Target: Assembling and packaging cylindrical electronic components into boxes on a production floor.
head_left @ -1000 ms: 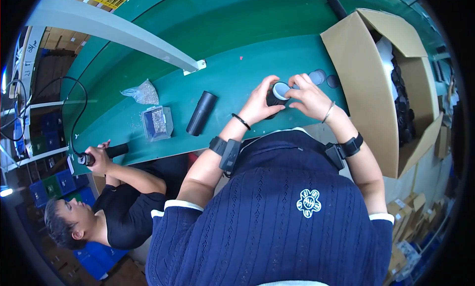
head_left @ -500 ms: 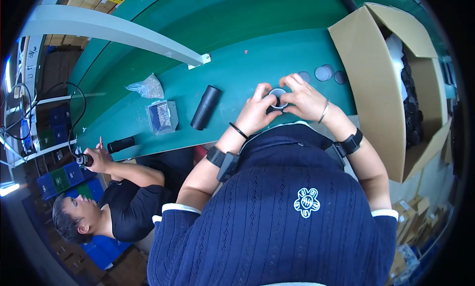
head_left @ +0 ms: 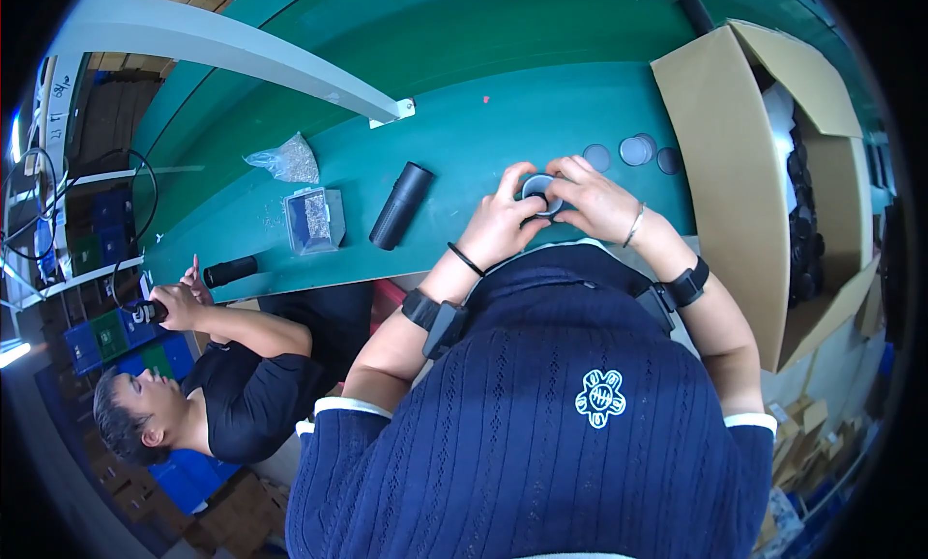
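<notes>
A short round piece with a dark body and a pale grey rim [head_left: 531, 186] is held at the near edge of the green table, its opening facing up. My left hand [head_left: 500, 221] grips its left side, with a digit at the opening. On the other side, my right hand [head_left: 597, 206] has its fingers curled round the rim. The fingers cover much of the piece. Just beyond my right hand lie a grey disc [head_left: 596, 158], a paler disc pair [head_left: 634, 151] and a dark disc [head_left: 668, 161]. Left of my hands a black tube [head_left: 402, 206] lies on its side.
An open cardboard box [head_left: 720, 172] with black round parts stands at right, another black tube [head_left: 694, 12] behind it. Leftward are a clear bin [head_left: 333, 216] of small bits, a plastic bag [head_left: 293, 161] and a metal post [head_left: 242, 52]. A co-worker [head_left: 242, 385] handles a dark tool [head_left: 147, 313].
Both my hands stay on the round piece, and my left fingers have shifted at its opening. The co-worker's hands and tool have moved slightly left. The whole view has shifted a little.
</notes>
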### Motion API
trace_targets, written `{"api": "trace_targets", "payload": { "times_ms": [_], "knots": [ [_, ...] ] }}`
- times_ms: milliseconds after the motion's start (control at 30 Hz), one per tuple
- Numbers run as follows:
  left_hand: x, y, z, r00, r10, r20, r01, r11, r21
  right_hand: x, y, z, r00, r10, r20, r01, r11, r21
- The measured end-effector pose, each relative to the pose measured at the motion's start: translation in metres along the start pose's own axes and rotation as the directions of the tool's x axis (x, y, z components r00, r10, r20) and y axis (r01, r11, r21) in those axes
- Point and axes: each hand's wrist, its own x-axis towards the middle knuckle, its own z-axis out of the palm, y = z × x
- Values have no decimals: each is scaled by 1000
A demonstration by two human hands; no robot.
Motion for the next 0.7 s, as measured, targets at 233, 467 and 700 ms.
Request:
{"api": "trace_targets", "payload": {
  "times_ms": [233, 467, 700],
  "knots": [
    [-3, -1, 0, 998, 39, 38, -40, 999, 33, -5, 0, 1, 999, 36, 1, -35, 990, 135],
    [-2, 4, -4, 998, 42, 42, -42, 999, 3, -5, -1, 2, 997, 76, 3, -75, 974, 216],
    [-4, 2, -5, 993, 65, 94, -68, 997, 36, -6, -5, 2, 999, 30, 11, -31, 993, 118]
  ]
}}
